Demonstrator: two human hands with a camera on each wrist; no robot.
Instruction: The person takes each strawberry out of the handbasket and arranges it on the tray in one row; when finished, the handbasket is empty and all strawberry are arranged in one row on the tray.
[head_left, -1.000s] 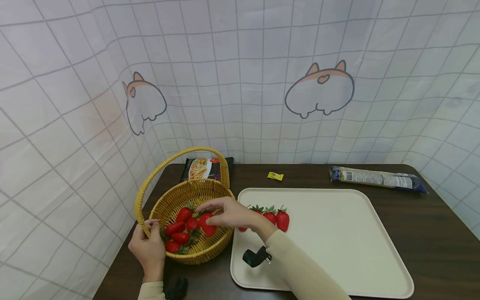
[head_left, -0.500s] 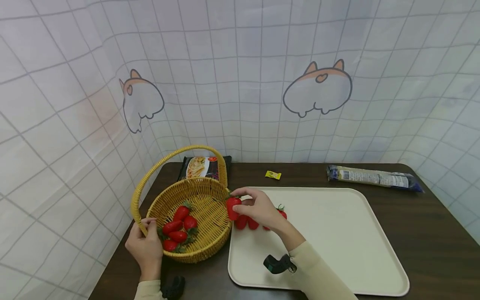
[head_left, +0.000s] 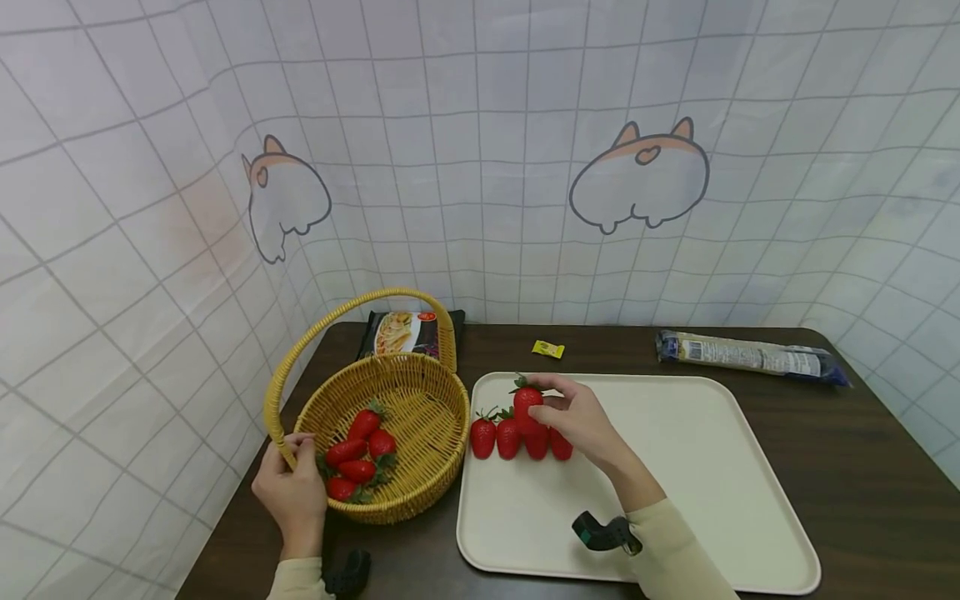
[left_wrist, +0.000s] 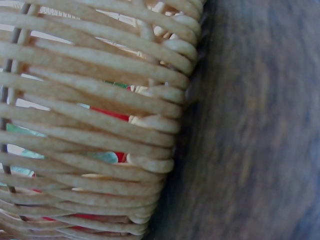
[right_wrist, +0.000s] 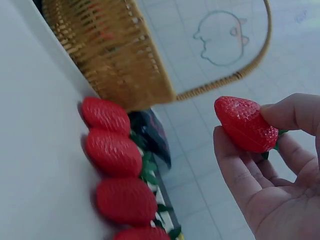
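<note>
My right hand (head_left: pixel 576 415) pinches a strawberry (head_left: pixel 528 402) between thumb and fingers, above the white tray. In the right wrist view, that red strawberry (right_wrist: pixel 245 122) is held clear of the tray, its green leaves toward the palm. A row of several strawberries (head_left: pixel 483 438) lies below it on the tray's left part (head_left: pixel 510 517). My left hand (head_left: pixel 295 487) grips the rim of the yellow wicker basket (head_left: pixel 420 500) at the foot of its handle. Several more strawberries (head_left: pixel 357 471) lie inside. Only woven wall (left_wrist: pixel 90 120) and bits of red and green show in the left wrist view.
A dark food packet (head_left: pixel 408 335) lies behind the basket. Farther back on the dark table (head_left: pixel 885 467) are a small yellow wrapped sweet (head_left: pixel 548 349) and a long packaged bundle (head_left: pixel 750 357). A grid-patterned curtain (head_left: pixel 495 167) hangs behind and at the sides.
My right hand has lifted a strawberry out of the basket and carried it right, over the row on the tray. The left hand has stayed at the basket rim.
</note>
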